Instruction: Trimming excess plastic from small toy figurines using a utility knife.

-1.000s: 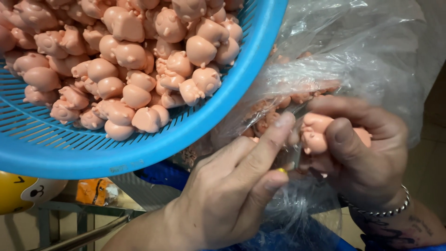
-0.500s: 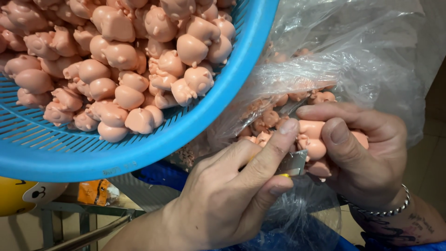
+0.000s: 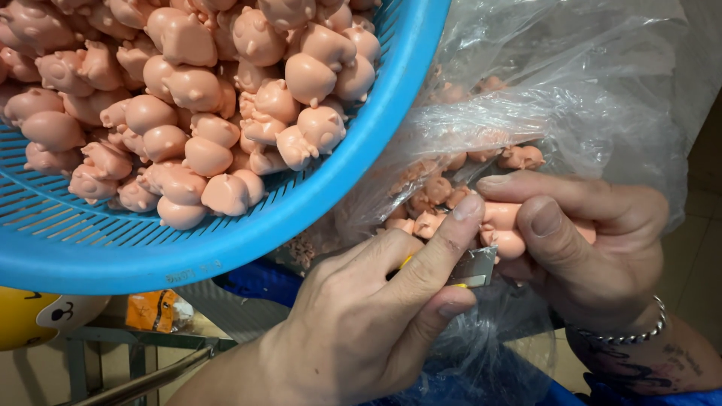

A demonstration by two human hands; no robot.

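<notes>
Left hand: the left hand (image 3: pixel 361 331) comes in from the bottom centre, its grip pressed together on a small blade (image 3: pixel 472 267), forefinger stretched along the top and thumb underneath.
Blade: a flat, grey metal piece with a squared end; a thin yellow edge shows just behind it, at the fingers. Its tip sits right against the pig figure that the other hand holds.
Right hand: the right hand (image 3: pixel 594 240) is on the right, its grip pinching a pink pig figure (image 3: pixel 505 229) between thumb and fingers, touching the blade's end. A beaded metal bracelet (image 3: pixel 628 334) rings the wrist.
Pig figure: small, rounded, smooth and soft-looking, pale pink like rubber or vinyl; most of it is hidden by the fingers.
Bag: a clear, crinkled plastic bag (image 3: pixel 594 83) bulges behind and around both hands, with more pink pigs dimly visible through it.
Basket: a round blue plastic basket (image 3: pixel 353 180) with a slotted mesh floor fills the upper left, just beside the bag, tilted, and heaped with pink pigs (image 3: pixel 203 98).
Lower left: a yellow rounded toy (image 3: pixel 37 319) and an orange packet (image 3: pixel 154 310) lie below the basket rim.
</notes>
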